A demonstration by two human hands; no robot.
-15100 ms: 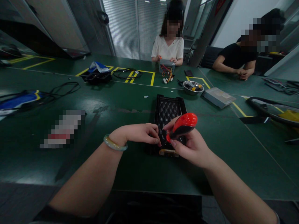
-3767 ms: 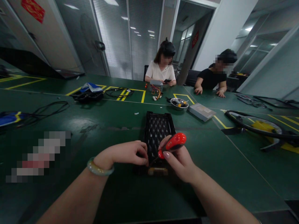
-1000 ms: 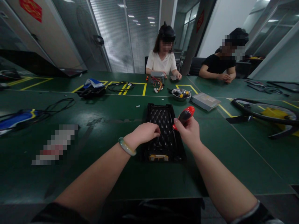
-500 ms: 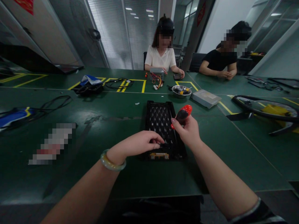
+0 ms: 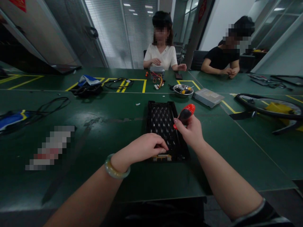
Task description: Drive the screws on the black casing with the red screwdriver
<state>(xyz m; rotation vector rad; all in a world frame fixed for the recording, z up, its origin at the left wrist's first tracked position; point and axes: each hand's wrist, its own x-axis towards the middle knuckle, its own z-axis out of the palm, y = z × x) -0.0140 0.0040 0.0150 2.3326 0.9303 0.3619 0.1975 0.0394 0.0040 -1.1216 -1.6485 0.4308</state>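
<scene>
A black plastic casing [image 5: 161,119] with a quilted-looking inner face lies flat in front of me. At its near end sits a small orange-brown circuit board [image 5: 167,156]. My left hand [image 5: 149,145] is over the casing's near left part, fingertips drawn together just above the board; what they pinch, if anything, is hidden. On the casing's right side, my right hand [image 5: 193,132] is wrapped round a red and black screwdriver [image 5: 187,113], its handle pointing up. The tool's tip cannot be made out.
Farther off are a metal bowl [image 5: 183,91] of parts, a grey flat box [image 5: 208,97], and a grey unit with coloured wires [image 5: 159,78]. A black rimmed object [image 5: 265,108] lies right. Blue items and cables [image 5: 54,105] lie left. Two people sit across the table.
My left hand has shifted slightly right and down, nearer the circuit board. My right hand keeps the screwdriver. Across the table, the person in white has raised a hand off the grey unit.
</scene>
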